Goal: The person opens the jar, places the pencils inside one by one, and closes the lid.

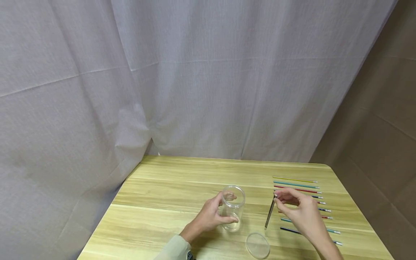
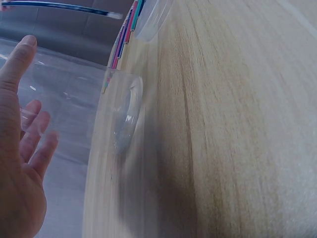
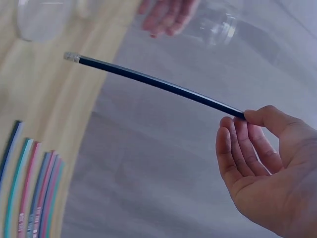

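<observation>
My left hand [image 1: 212, 213] holds a clear, open-topped jar [image 1: 238, 211] that is upright at the table, thumb on the near side and fingers round the far side. Nothing shows inside the jar. To its right, my right hand [image 1: 300, 211] pinches a dark pencil [image 3: 163, 85] by one end between thumb and fingertips. The pencil slants down over the table, its eraser end [image 3: 72, 57] lowest and apart from the jar. A round clear lid [image 1: 258, 245] lies flat in front of the jar, between the hands.
Several coloured pencils lie in a row on the right of the wooden table [image 1: 162, 187], among them a yellow pencil [image 1: 292, 179] at the back and a black pencil [image 1: 290, 230] nearer. Grey curtains [image 1: 201, 90] hang behind the table and at its sides.
</observation>
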